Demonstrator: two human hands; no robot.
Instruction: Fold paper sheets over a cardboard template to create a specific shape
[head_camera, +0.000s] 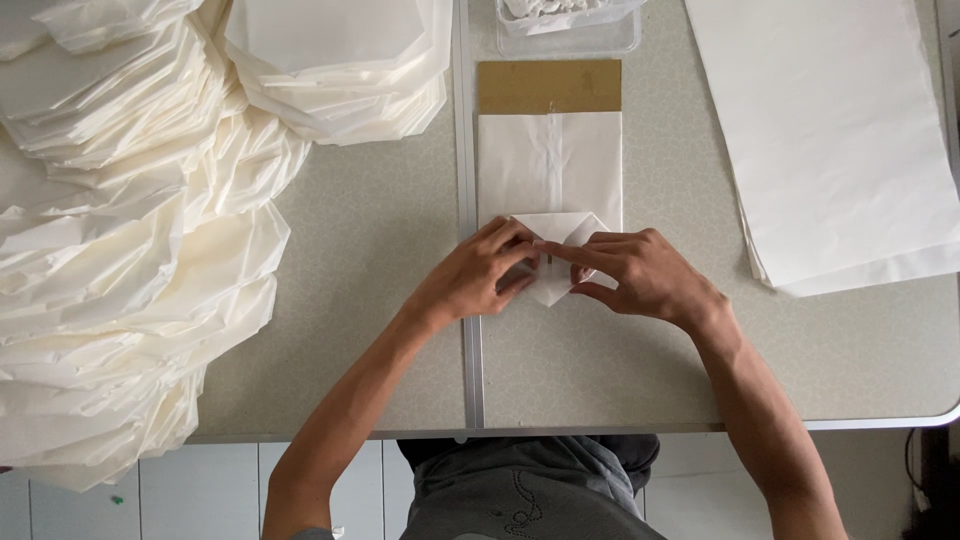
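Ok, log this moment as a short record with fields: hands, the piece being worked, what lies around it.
left hand: fingertips pressing on the folded end of the paper bag
right hand: fingers pinching the same fold from the other side
paper bag: white, flat, lying on a brown card template, near end folded to a point
left of it: big heap of finished white bags
right of it: stack of flat white sheets
far edge: clear plastic tray
surface: grey table
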